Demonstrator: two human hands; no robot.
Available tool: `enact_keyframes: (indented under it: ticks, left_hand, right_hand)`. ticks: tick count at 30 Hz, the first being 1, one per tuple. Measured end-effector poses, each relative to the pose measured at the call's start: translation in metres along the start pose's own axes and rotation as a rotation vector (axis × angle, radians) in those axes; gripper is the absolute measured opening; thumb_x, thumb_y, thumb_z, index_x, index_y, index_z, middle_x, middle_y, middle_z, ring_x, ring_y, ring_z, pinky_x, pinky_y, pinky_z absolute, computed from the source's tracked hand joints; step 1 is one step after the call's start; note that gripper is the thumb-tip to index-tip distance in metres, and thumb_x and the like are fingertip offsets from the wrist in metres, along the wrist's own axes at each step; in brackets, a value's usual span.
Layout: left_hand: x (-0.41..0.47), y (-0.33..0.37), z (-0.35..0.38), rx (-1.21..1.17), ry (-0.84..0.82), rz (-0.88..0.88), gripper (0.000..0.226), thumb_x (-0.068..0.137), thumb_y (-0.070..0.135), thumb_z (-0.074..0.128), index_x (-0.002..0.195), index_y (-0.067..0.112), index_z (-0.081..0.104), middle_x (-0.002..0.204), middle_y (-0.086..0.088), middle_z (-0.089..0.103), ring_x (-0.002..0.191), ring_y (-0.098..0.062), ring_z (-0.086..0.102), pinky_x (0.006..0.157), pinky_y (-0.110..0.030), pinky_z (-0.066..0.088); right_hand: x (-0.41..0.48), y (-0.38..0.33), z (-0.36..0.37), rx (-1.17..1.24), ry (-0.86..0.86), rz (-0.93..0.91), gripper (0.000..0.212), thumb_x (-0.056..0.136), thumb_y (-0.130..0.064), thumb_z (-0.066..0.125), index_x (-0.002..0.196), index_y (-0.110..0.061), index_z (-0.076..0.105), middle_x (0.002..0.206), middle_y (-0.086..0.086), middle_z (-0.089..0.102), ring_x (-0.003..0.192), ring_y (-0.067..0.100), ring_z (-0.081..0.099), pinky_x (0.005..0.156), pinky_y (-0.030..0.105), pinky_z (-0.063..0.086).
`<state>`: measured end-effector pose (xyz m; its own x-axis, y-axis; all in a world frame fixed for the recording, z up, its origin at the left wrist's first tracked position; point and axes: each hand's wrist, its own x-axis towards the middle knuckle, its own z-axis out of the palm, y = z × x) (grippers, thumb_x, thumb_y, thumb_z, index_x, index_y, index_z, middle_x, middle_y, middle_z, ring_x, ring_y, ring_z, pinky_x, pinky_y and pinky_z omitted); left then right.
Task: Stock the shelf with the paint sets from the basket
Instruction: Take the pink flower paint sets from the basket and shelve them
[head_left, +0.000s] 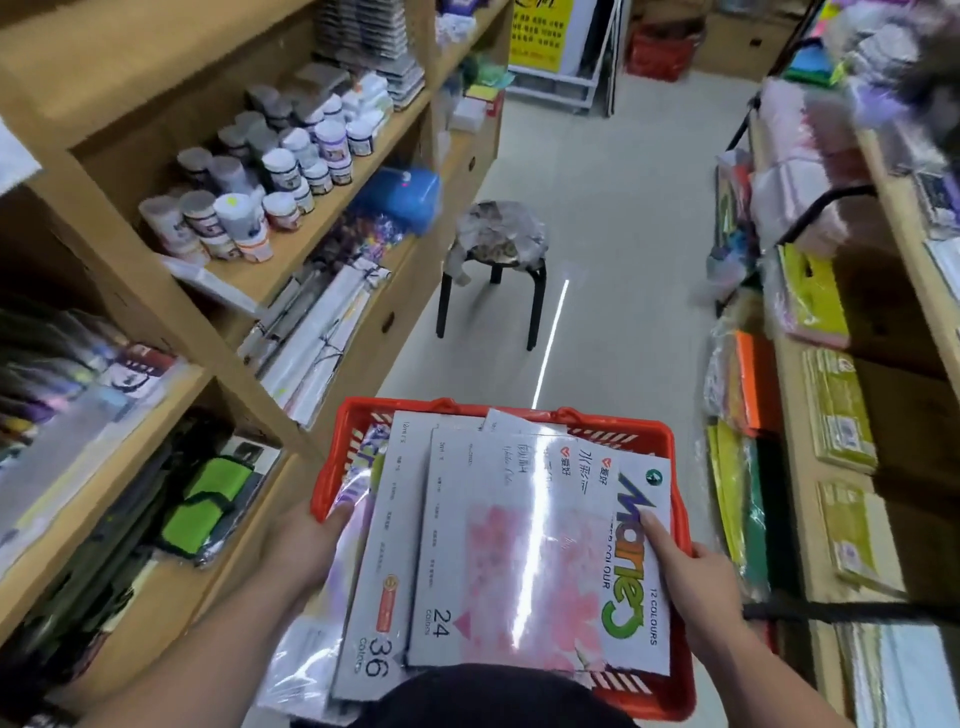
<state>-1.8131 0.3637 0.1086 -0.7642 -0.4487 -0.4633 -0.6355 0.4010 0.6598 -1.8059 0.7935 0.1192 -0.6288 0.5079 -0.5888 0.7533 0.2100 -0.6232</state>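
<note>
**Paint sets in transit: basket carried two-handed along the aisle**

Paint sets lie flat and overlapping in the red basket (324, 478), none yet on a shelf. A 36-colour box (379, 545) sits at left, a 24-colour box (509, 545) lies on top at centre, and a 12-colour box (641, 561) is at right. The boxes are glossy and loosely stacked, so the load is judged liable to slide.

The left hand (306, 540) grasps the left rim, thumb hooked over it. The right hand (698, 577) grasps the right rim, its thumb laid along the 12-colour box, probably to pin the stack. The fingers beneath the rim are hidden on both sides. The basket is held close to the body, resting on nothing, which suits walking rather than unloading; stocking is judged not begun.

The setting is a narrow shop aisle with a pale floor (623, 208). Wooden shelving (156, 291) at left carries paint jars (280, 166), wrapped rolls (322, 322) below them and green cases (208, 499) lower down. The right-hand shelving (795, 415) holds coloured paper packs. A black-legged stool (498, 244) stands ahead, a possible obstacle.
</note>
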Motion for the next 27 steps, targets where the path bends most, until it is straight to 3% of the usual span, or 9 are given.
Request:
enact_keyframes:
  ticks: [4,7,9,13,22,27]
  left_hand:
    - [0.109,0.072,-0.001,0.053,-0.018,0.047,0.04,0.096,0.038,0.068,0.127,0.012,0.066,0.085,-0.003,0.066,0.069,-0.019,0.06,0.056,-0.026,0.042]
    - [0.177,0.126,-0.009,0.109,-0.063,0.053,0.041,0.094,0.045,0.066,0.116,0.011,0.07,0.089,-0.009,0.071,0.072,-0.026,0.065,0.06,-0.032,0.049]
    - [0.214,0.158,-0.01,0.137,-0.061,0.066,0.041,0.094,0.044,0.066,0.113,0.008,0.072,0.087,-0.01,0.07,0.07,-0.026,0.062,0.057,-0.03,0.042]
    - [0.271,0.217,-0.003,0.067,-0.052,0.066,0.027,0.095,0.041,0.066,0.101,0.015,0.072,0.078,-0.004,0.071,0.066,-0.023,0.065,0.054,-0.027,0.044]
    - [0.389,0.342,0.05,0.047,0.024,-0.004,0.033,0.093,0.047,0.065,0.088,0.014,0.07,0.078,-0.01,0.073,0.072,-0.034,0.07,0.065,-0.04,0.056]
    - [0.43,0.4,0.084,-0.006,0.105,-0.069,0.032,0.091,0.044,0.069,0.085,0.013,0.071,0.073,-0.007,0.07,0.064,-0.027,0.065,0.053,-0.031,0.043]
  right_hand:
    - [0.045,-0.073,0.031,0.01,0.053,0.041,0.101,0.042,-0.098,0.074,0.089,-0.008,0.076,0.075,0.01,0.081,0.073,0.037,0.079,0.08,0.057,0.064]
    - [0.07,-0.131,0.049,0.053,0.088,0.066,0.102,0.038,-0.097,0.075,0.086,-0.006,0.075,0.072,0.009,0.08,0.071,0.036,0.079,0.079,0.058,0.064]
    - [0.091,-0.17,0.057,0.066,0.098,0.061,0.102,0.037,-0.098,0.074,0.084,-0.008,0.075,0.07,0.007,0.08,0.07,0.034,0.079,0.079,0.057,0.065]
    - [0.145,-0.231,0.072,0.109,0.093,0.049,0.1,0.035,-0.095,0.078,0.085,-0.008,0.077,0.072,0.007,0.081,0.071,0.033,0.08,0.08,0.057,0.065]
    - [0.316,-0.382,0.082,0.102,-0.078,0.01,0.103,0.037,-0.092,0.081,0.093,-0.006,0.075,0.079,0.011,0.082,0.074,0.035,0.081,0.081,0.057,0.065]
    - [0.401,-0.479,0.07,0.038,-0.124,-0.051,0.089,0.046,-0.086,0.079,0.09,-0.008,0.076,0.075,0.008,0.082,0.069,0.031,0.081,0.079,0.054,0.066]
